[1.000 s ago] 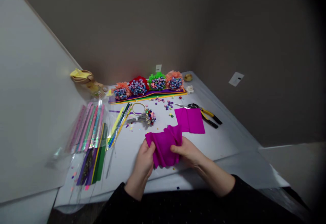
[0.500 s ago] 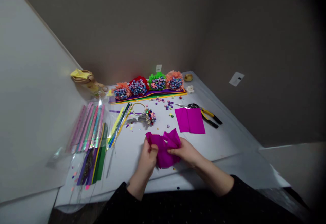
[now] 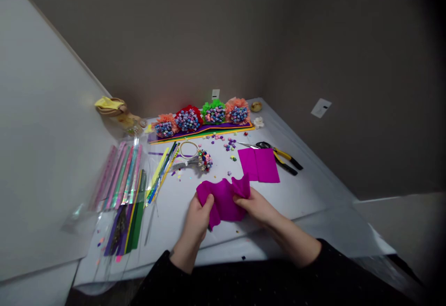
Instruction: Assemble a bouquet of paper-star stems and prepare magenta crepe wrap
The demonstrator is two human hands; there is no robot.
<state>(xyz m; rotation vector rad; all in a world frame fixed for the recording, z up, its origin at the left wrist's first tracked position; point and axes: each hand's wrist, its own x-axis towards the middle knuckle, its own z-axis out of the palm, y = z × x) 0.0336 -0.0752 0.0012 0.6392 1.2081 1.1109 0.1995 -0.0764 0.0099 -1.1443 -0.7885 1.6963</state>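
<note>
A crinkled sheet of magenta crepe paper (image 3: 225, 199) is spread between my two hands above the near part of the table. My left hand (image 3: 200, 215) pinches its left side, thumb on top. On its right side my right hand (image 3: 256, 206) grips the edge with thumb and fingers. Beyond my right hand lie two flat magenta paper pieces (image 3: 266, 166), side by side. A bunch of small colourful paper stars on wire stems (image 3: 205, 161) rests past my left hand, next to a ring-shaped band (image 3: 188, 150).
Scissors (image 3: 263, 145) and yellow-black pliers (image 3: 287, 157) lie at the right. Several star bouquets in crepe paper (image 3: 188, 118) line the back. Packs of paper strips (image 3: 120, 173) lie left, near a woven basket (image 3: 111, 106). Loose stars (image 3: 230, 145) are scattered mid-table (image 3: 285, 204).
My hands have drawn slightly apart, and the magenta paper between them is opened out wider and flatter. The gap at its top middle has closed.
</note>
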